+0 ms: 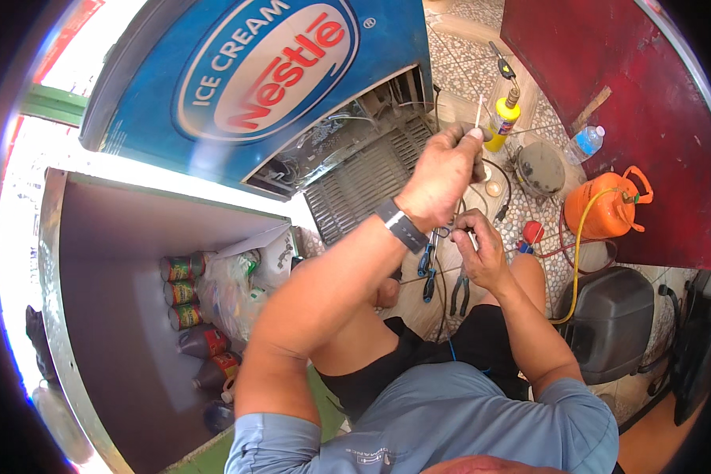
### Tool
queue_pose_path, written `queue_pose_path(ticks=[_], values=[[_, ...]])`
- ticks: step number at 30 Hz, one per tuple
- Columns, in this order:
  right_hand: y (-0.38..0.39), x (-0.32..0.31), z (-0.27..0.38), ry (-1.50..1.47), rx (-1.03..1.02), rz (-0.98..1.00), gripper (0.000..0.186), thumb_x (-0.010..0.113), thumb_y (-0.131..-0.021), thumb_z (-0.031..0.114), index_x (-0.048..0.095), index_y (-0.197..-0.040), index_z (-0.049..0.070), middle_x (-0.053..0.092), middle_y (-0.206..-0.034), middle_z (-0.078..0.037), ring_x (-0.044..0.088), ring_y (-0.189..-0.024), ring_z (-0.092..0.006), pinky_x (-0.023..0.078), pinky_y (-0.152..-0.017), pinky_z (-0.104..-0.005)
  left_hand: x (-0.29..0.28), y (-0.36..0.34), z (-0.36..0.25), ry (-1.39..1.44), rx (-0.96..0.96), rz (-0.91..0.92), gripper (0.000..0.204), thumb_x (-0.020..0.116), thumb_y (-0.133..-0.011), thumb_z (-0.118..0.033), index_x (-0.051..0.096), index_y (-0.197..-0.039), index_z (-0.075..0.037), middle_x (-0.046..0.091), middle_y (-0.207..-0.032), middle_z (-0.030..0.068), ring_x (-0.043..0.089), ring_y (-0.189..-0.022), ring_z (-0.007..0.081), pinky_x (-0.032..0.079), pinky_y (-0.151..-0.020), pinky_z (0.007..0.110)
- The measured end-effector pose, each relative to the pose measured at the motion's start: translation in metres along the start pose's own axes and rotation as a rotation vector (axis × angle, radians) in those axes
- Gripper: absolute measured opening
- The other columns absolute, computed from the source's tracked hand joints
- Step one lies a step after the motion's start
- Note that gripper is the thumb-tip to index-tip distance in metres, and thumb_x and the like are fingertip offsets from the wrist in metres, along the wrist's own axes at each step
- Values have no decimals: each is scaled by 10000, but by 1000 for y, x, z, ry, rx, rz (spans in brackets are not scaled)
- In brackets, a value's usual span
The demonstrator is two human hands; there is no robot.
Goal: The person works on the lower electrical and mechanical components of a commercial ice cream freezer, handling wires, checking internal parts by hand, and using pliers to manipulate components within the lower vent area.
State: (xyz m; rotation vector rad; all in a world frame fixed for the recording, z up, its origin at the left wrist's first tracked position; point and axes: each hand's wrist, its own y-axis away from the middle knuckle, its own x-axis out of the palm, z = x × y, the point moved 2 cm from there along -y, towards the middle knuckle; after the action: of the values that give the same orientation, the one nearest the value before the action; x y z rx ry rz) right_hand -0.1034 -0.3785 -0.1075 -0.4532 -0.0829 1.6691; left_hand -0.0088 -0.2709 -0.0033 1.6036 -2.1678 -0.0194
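My left hand, with a dark watch on its wrist, is raised in front of the chest freezer's lower opening. Its thumb and fingers pinch a thin white stick that points upward. Lower and to the right, my right hand is closed, with fingers curled around something small and dark that I cannot make out. Beneath the hands, screwdrivers and pliers lie on the floor. The blue freezer has its bottom compartment exposed, with a dusty slatted grille before it.
A yellow torch cylinder, a dark round metal part and a water bottle stand beyond my hands. An orange gas cylinder with a yellow hose and a black case are at right. Left, a cabinet holds cans and bottles.
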Motion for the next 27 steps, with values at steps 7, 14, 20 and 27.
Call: queue_pose_path(ticks=[7, 14, 20, 27], values=[[33, -13, -14, -78, 85, 135, 137, 629, -891, -12, 562, -1010, 3, 588, -957, -73, 582, -836, -167, 479, -742, -290, 9, 27, 14, 319, -29, 60, 154, 560, -1007, -240, 561, -1045, -91, 384, -690, -92, 276, -532, 10, 234, -462, 185], [35, -5, -9, -867, 457, 65, 211, 673, -939, 137, 583, -1092, 24, 603, -964, -19, 569, -812, -126, 466, -720, -272, 27, 30, 11, -372, 475, 21, 302, 558, -1005, -264, 619, -1112, 12, 639, -810, 84, 574, -734, 133, 489, -696, 312], [28, 11, -11, -966, 480, 85, 324, 718, -910, 242, 596, -1136, 44, 636, -929, -34, 601, -807, -150, 489, -720, -293, 26, 44, 5, -607, 660, -99, 272, 503, -1007, -211, 594, -1127, 16, 648, -923, 229, 640, -882, 401, 496, -790, 420], [14, 6, -3, -1024, 430, -1, 470, 673, -944, 256, 496, -1336, 68, 568, -1232, -57, 550, -1161, -200, 476, -960, -367, 40, 45, 13, -688, 871, -44, 231, 515, -1003, -182, 601, -1111, 3, 647, -969, 230, 637, -915, 416, 511, -767, 424]])
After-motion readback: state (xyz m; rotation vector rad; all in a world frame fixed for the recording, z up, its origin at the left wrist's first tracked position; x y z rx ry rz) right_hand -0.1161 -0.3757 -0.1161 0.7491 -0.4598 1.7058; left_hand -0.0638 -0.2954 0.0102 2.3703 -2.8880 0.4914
